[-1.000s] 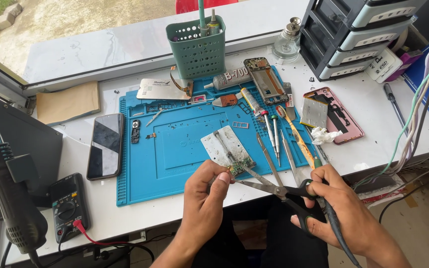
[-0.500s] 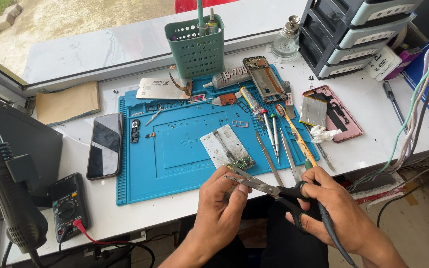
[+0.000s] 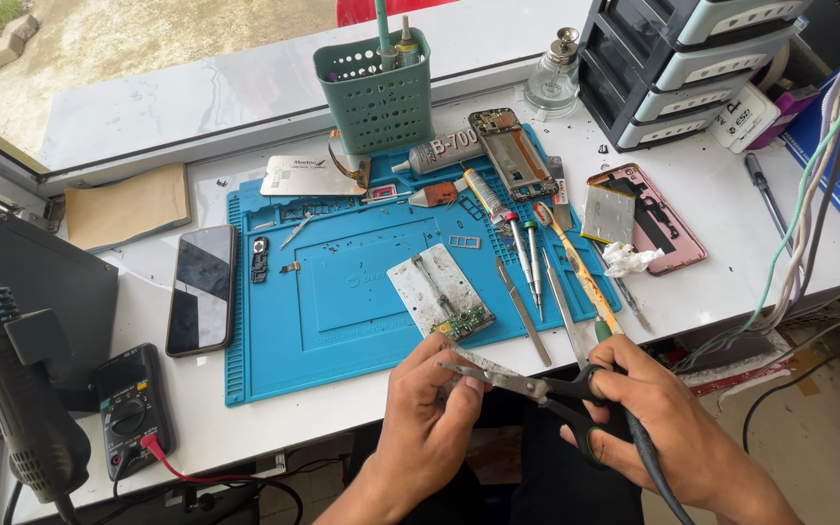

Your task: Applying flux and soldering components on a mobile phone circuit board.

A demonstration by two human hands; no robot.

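Observation:
My right hand (image 3: 658,428) grips black-handled scissors (image 3: 529,385) just off the table's front edge, and a dark cable (image 3: 651,472) runs down past its fingers. The blades point left and meet the fingertips of my left hand (image 3: 430,418), which pinches a small pale strip (image 3: 473,362) at the blades. Just beyond both hands, a metal board holder (image 3: 432,284) lies on the blue work mat (image 3: 342,292) with a small green circuit board (image 3: 467,321) clamped at its near end.
Screwdrivers, tweezers and a scalpel (image 3: 537,272) lie on the mat's right side. A dark phone (image 3: 203,289), multimeter (image 3: 128,408) and hot-air gun (image 3: 12,389) sit left. Behind are a green basket (image 3: 378,92), glue tube (image 3: 439,154), phone frame (image 3: 509,151), pink phone back (image 3: 648,219) and drawers (image 3: 702,58).
Both hands have drawn back from the board holder toward my body. The scissors have swung flatter, and their blades now sit at my left fingertips.

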